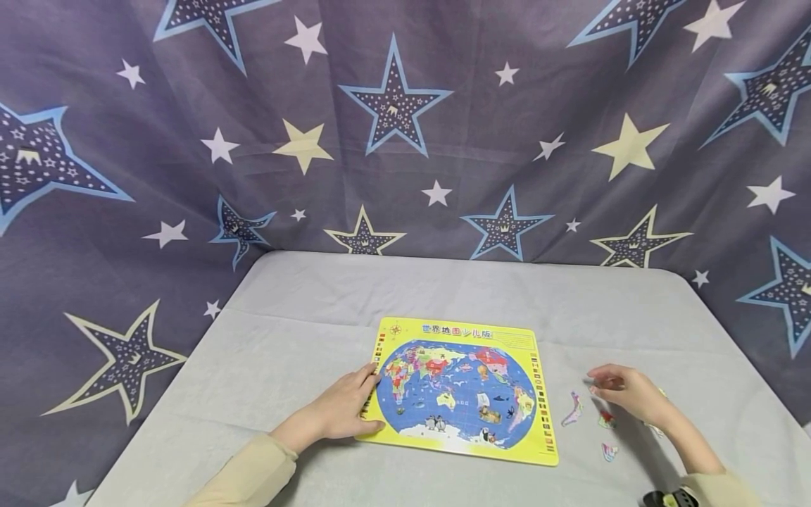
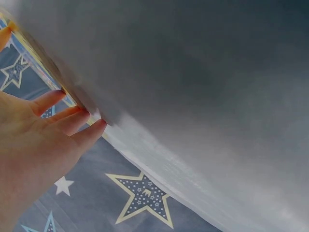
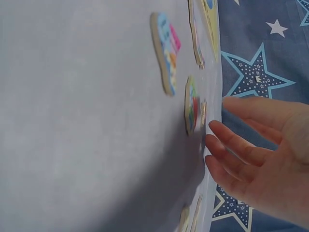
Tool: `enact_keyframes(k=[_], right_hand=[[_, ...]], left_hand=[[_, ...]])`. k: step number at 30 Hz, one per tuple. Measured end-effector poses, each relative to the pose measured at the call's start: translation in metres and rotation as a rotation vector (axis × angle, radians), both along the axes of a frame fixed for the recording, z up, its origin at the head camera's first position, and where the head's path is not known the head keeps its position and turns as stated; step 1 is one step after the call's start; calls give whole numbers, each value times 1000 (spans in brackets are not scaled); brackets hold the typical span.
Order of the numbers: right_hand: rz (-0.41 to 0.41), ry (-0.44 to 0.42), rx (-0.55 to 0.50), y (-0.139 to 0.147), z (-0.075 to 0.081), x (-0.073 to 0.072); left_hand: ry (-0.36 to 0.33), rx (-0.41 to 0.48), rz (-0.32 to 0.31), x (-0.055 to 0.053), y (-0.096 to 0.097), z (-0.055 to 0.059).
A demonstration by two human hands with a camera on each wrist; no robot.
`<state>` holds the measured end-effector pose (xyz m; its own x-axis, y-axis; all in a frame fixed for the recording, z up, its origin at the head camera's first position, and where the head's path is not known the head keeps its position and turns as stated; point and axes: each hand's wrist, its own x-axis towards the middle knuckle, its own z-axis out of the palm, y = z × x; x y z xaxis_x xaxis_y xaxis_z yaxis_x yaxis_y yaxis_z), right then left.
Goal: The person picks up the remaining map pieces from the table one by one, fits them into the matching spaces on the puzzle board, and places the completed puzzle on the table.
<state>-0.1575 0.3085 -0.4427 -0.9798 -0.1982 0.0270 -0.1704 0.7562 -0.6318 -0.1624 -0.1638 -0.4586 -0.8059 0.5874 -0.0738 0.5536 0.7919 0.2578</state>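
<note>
A yellow-bordered world map puzzle board [image 1: 543, 457] lies flat on the table. My left hand [image 1: 347, 403] rests at its left edge, fingers extended along the rim and thumb at the lower left corner. In the left wrist view the fingertips [image 2: 99, 123] touch the board's edge. To the right of the board, my right hand [image 1: 627, 396] hovers low over loose puzzle pieces, fingers loosely bent. A purple curved piece [image 1: 573, 410], a red and green piece [image 1: 606, 420] and a blue and pink piece [image 1: 610, 451] lie nearby. A small piece [image 3: 203, 113] lies close to the right fingertips.
Another loose piece [image 1: 655, 429] is partly hidden by the right forearm. A grey cloth covers the table [image 1: 304, 289]. Behind and beside it hangs a dark curtain [image 1: 431, 176] with stars. A black wristband [image 1: 670, 498] shows at the right wrist.
</note>
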Motion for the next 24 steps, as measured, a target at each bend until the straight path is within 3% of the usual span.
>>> enact_keyframes(k=[24], right_hand=[[-8, -64, -4, 12, -10, -3]], left_hand=[[-13, -6, 13, 0, 1, -1]])
